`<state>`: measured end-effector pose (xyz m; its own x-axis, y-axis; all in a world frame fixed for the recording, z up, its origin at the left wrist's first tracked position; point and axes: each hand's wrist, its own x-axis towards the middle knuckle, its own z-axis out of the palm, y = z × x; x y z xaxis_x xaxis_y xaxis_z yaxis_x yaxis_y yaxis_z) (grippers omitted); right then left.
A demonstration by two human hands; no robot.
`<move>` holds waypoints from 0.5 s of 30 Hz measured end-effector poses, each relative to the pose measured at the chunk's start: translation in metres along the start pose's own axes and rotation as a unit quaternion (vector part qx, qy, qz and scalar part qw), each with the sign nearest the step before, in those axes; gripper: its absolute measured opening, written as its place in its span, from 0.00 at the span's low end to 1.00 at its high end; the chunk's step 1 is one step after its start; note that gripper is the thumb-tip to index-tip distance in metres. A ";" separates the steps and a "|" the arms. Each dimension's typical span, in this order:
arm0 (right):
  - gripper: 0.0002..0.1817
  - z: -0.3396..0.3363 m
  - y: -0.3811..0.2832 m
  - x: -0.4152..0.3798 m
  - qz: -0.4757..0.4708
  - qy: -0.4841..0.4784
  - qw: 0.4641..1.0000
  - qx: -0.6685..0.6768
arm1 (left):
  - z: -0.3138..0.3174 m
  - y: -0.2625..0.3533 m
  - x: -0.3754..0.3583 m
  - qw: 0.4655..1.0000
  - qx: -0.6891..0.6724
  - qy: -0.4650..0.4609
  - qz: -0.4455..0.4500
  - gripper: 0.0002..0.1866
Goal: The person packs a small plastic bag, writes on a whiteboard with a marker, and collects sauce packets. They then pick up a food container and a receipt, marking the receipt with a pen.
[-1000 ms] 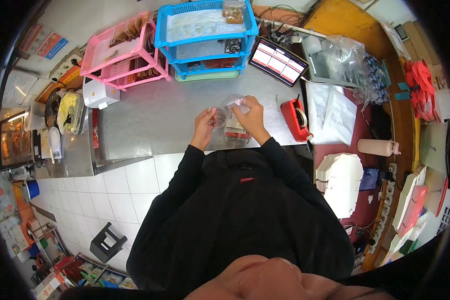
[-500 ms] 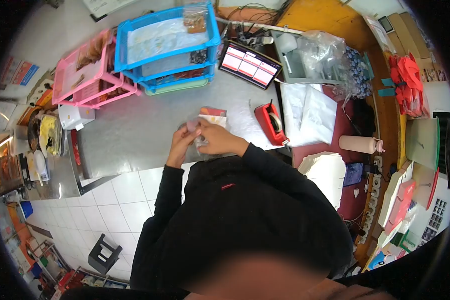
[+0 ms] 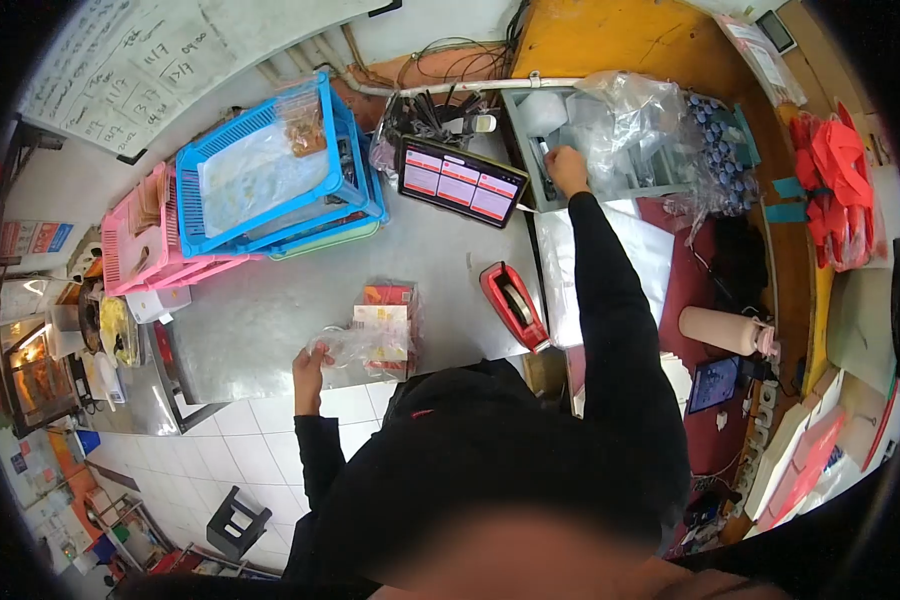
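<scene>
My left hand [image 3: 308, 378] pinches the loose end of a clear plastic bag [image 3: 348, 346] by the front edge of the metal table. Inside or under the bag's plastic lies a small red-and-white packet [image 3: 382, 318]; the film hides which. My right hand [image 3: 568, 170] reaches over the grey-green compartment tray [image 3: 526, 118] at the back, its fingers curled downward. Beside its fingertips shows a slim pale object [image 3: 545, 146], too small to name. Whether the fingers hold anything there is hidden.
A red tape dispenser [image 3: 514, 306] and a tablet [image 3: 462, 182] stand on the metal table [image 3: 255, 338]. Stacked blue baskets [image 3: 260, 235] and a pink basket [image 3: 130, 268] are at the left. White plastic bags [image 3: 650, 250] and a pink bottle [image 3: 722, 328] lie at the right.
My hands were together over the bag. The right has moved away to the tray at the back right; the left has shifted left, still pinching the plastic. The head view has turned.
</scene>
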<state>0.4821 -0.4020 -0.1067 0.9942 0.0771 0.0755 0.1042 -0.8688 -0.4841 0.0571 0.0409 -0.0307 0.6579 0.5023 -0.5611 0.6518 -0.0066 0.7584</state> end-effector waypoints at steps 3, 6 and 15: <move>0.07 0.025 0.006 0.029 -0.026 -0.010 0.996 -0.090 | -0.002 0.006 0.002 0.999 0.037 -0.005 0.038 0.13; 0.05 0.044 0.004 0.038 -0.026 0.033 0.987 -0.153 | 0.001 0.010 0.002 0.997 0.070 -0.007 0.029 0.13; 0.08 0.036 0.001 0.034 0.006 0.001 0.987 -0.161 | 0.010 0.006 -0.002 0.994 0.038 0.068 0.081 0.15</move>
<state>0.5173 -0.3821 -0.1360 0.9951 0.0651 0.0742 0.0778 -0.9799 -0.1836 0.0637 0.0316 -0.0281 0.7028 0.6013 -0.3800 0.5718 -0.1599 0.8046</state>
